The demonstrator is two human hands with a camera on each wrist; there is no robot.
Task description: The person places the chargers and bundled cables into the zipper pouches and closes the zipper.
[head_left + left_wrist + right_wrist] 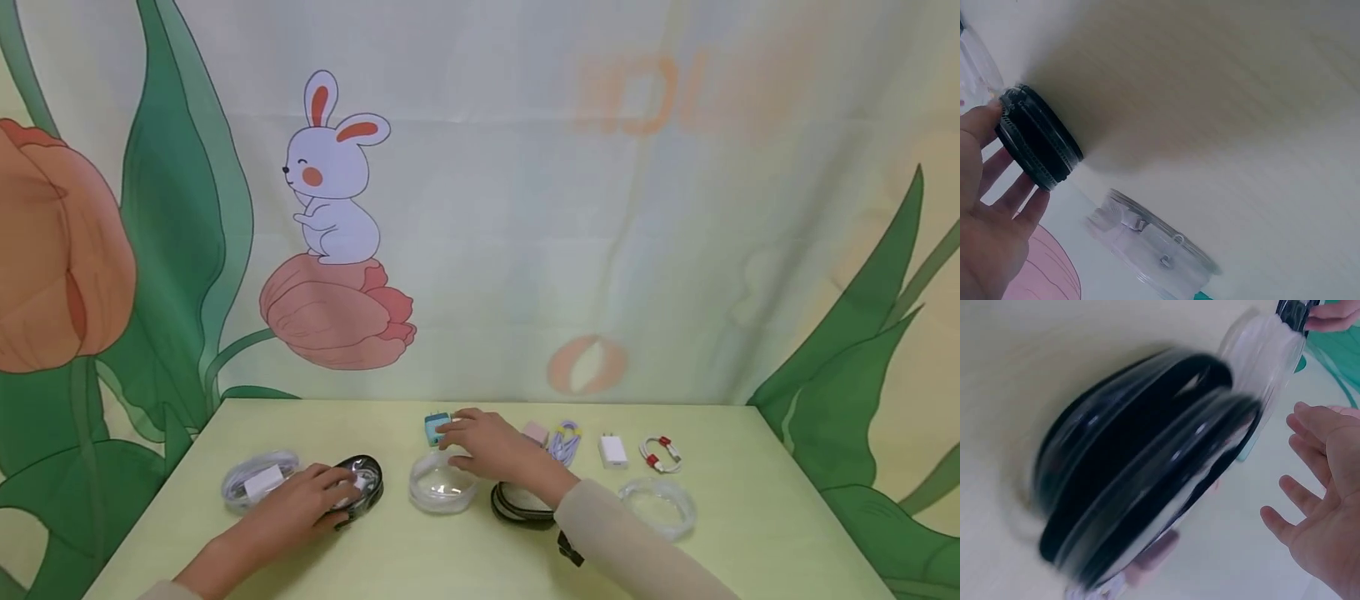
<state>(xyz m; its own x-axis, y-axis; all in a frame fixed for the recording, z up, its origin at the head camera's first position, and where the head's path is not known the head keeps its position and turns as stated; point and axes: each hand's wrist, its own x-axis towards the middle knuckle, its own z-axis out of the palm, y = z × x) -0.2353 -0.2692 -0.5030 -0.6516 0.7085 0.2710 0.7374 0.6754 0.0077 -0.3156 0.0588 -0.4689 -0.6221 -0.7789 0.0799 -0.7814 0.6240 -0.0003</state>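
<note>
My left hand (300,500) holds a round, clear-topped pouch with black edging (367,500), which has something white inside. In the left wrist view, the thumb and fingers grip this black-edged pouch (1041,137) from opposite sides. Fingers spread, my right hand (491,446) hovers at the back of the table. Its fingertips overlap a light-blue plug charger (435,429) in the head view. No object lies between the fingers of the right hand (1329,481) in its own wrist view. Just below it is a round clear pouch with whitish edging (431,504).
At the left lies a clear pouch holding a white charger (264,482). Under my right forearm is another black-edged pouch (517,518). Further right are a pink block (535,432), a lilac cable (564,446), a white charger (612,452), a red-and-white cable (660,460) and a clear pouch (686,508).
</note>
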